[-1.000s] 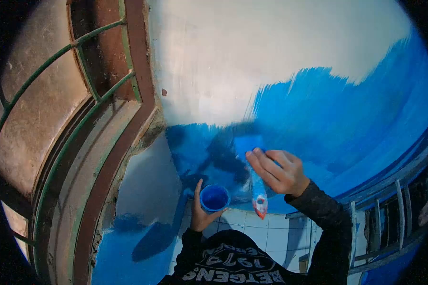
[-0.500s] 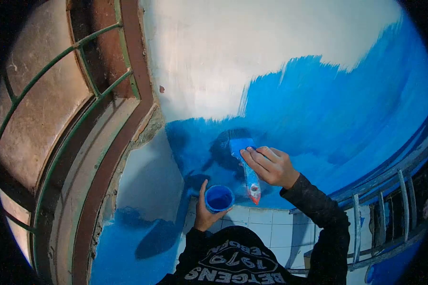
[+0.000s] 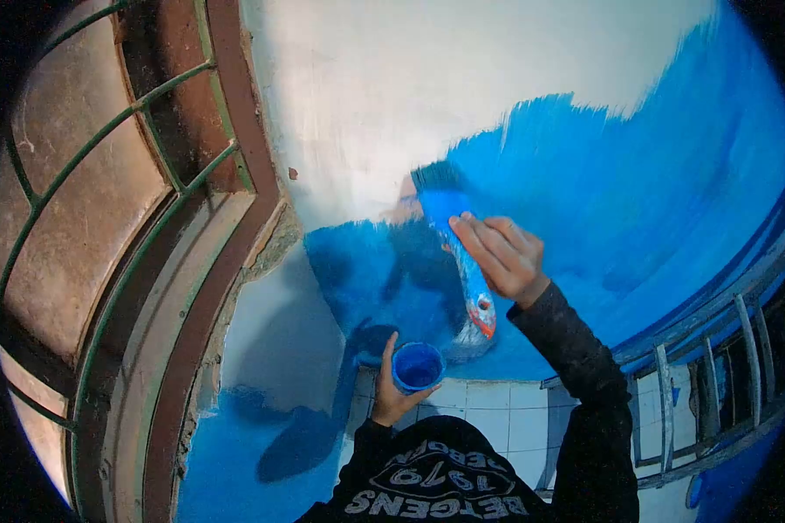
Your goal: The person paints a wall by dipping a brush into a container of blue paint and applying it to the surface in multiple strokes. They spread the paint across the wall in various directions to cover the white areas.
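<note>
A wide paintbrush (image 3: 471, 270), its handle smeared blue and white with a red end, is gripped in my right hand (image 3: 508, 254). Its dark bristles point up and overlap the border between blue paint (image 3: 619, 200) and the pale wall (image 3: 366, 105). Lower down, my left hand (image 3: 394, 397) is wrapped round a small blue paint cup (image 3: 419, 366). The cup's opening faces me, with dark blue paint inside. Shadows of my hands and the brush fall on the painted part of the wall.
On the left stands a window with a green metal grille (image 3: 87, 157) and a brown frame (image 3: 235, 105), its plaster edge broken. A ladder (image 3: 663, 410) lies at lower right. White tiles (image 3: 488, 418) show below the wall.
My right hand has raised the paintbrush up the wall, from the blue area to the edge of the unpainted part. The cup in my left hand appears slightly further right.
</note>
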Demonstrator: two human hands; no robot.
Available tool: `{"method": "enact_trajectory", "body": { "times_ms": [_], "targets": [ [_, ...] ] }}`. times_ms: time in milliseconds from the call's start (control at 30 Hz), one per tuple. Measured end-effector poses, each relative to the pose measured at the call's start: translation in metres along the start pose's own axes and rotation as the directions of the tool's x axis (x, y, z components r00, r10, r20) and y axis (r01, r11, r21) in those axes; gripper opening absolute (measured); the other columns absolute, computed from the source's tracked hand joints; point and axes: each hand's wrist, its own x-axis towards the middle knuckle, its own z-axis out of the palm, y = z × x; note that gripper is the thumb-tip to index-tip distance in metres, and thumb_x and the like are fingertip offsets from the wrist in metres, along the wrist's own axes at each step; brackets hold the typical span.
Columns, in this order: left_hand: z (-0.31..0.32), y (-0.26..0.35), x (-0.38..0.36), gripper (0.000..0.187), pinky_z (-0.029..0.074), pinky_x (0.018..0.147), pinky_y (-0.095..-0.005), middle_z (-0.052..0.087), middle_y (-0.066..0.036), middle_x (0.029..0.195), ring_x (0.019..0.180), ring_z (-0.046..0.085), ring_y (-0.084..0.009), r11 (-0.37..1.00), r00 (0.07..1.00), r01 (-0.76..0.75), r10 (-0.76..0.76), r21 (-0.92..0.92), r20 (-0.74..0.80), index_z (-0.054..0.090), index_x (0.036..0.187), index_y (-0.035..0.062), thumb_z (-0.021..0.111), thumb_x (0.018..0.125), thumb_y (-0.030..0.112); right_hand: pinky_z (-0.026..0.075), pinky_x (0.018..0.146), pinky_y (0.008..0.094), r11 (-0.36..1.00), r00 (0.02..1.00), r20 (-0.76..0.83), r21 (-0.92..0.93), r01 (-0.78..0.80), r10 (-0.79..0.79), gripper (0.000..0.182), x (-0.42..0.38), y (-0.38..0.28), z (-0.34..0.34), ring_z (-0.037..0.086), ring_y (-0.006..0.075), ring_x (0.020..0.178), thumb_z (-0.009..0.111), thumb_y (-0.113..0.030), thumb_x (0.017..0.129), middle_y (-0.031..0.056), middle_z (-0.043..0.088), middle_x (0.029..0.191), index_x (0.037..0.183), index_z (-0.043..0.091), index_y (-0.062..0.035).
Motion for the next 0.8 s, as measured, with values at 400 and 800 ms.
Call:
{"method": "enact_trajectory", "body": {
  "times_ms": [400, 800],
  "targets": [
    [-0.008, 0.006, 0.006, 0.121, 0.045, 0.11, -0.0476, 0.055, -0.022, 0.139, 0.128, 0.058, -0.0338, 0.987, 0.999, -0.011, 0.018, 0.16, -0.043, 0.02, 0.161, 0.008, 0.096, 0.068, 0.025, 0.058, 0.061, 0.0325, 0.977, 0.981, 0.184, 0.191, -0.092, 0.056, 0.052, -0.03, -0.03, -0.019, 0.069, 0.0209, 0.084, 0.074, -0.002, 0.076, 0.0101, 0.069, 0.105, 0.127, 0.066, 0.0007],
    [0.001, 0.005, 0.015, 0.121, 0.047, 0.109, -0.0503, 0.056, -0.022, 0.138, 0.127, 0.059, -0.0342, 0.997, 1.0, -0.018, 0.017, 0.075, 0.015, 0.019, 0.161, 0.0083, 0.096, 0.069, 0.024, 0.053, 0.055, 0.0353, 0.986, 0.98, 0.189, 0.136, -0.092, 0.065, 0.054, 0.054, 0.037, -0.024, 0.065, 0.0248, 0.08, 0.081, -0.015, 0.071, 0.0084, 0.059, 0.095, 0.12, 0.061, -0.002]
  ]
}}
